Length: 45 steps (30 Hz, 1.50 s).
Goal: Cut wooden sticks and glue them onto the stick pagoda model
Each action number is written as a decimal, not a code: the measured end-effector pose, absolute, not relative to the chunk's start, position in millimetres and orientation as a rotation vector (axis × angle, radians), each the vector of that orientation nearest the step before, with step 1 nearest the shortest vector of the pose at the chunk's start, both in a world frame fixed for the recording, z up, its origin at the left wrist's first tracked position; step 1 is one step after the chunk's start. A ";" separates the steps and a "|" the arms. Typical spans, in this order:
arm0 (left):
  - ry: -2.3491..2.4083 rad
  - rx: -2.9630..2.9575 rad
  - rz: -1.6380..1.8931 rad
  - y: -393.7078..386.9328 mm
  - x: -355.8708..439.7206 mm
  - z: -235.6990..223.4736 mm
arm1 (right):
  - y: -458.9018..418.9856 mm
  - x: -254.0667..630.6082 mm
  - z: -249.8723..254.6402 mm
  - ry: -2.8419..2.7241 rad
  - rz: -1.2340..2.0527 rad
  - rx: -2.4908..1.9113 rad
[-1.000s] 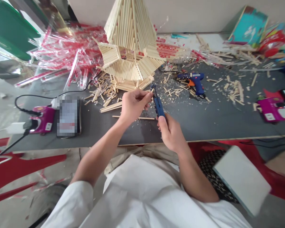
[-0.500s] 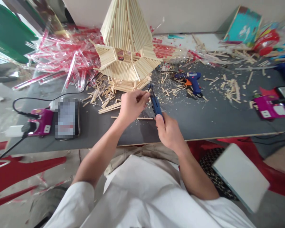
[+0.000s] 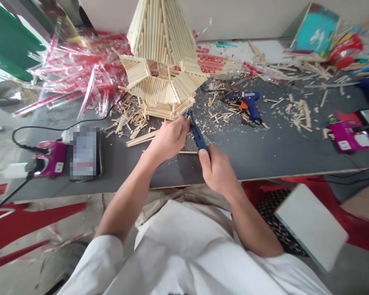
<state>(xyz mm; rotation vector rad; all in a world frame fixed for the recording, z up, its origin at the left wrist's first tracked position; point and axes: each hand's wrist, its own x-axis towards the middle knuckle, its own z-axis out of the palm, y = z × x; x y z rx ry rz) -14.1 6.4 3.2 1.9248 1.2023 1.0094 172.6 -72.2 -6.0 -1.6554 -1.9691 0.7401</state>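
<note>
My left hand is closed in a pinch just in front of the stick model, its fingertips at the jaws of the pliers; the thin wooden stick in them is mostly hidden. My right hand is wrapped round blue-handled pliers, whose jaws point up and away towards my left fingers. Beyond both hands stands a tower-like model built of pale wooden sticks, with a tall cone-shaped top and flared panels below. A loose stick lies on the table between my wrists.
A blue glue gun lies to the right among cut stick bits. Red-and-clear plastic wrappers are heaped at the left back. A phone and a purple power adapter with cables lie left. Another purple adapter is at the right edge of the grey table.
Both hands have shifted slightly left, and the pliers' jaws have moved with them, closer to my left fingertips. The view has shifted a little too.
</note>
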 end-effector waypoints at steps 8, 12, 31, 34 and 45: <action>1.255 1.929 1.086 2.1 -7.4 2.2 | -75.1 170.3 -5.6 -1.990 0.647 -1.686; 1.273 1.988 1.071 0.2 -5.3 0.0 | -78.4 168.2 -6.7 -1.987 0.587 -1.715; 1.349 1.976 1.109 1.1 0.4 -9.5 | -72.3 168.5 -14.0 -2.012 0.581 -1.733; 1.355 1.973 1.098 1.9 0.6 -10.6 | -71.8 165.1 -17.9 -2.004 0.536 -1.755; 0.947 1.469 1.134 -7.0 -6.7 8.1 | -60.1 177.6 -8.3 -1.971 0.384 -1.875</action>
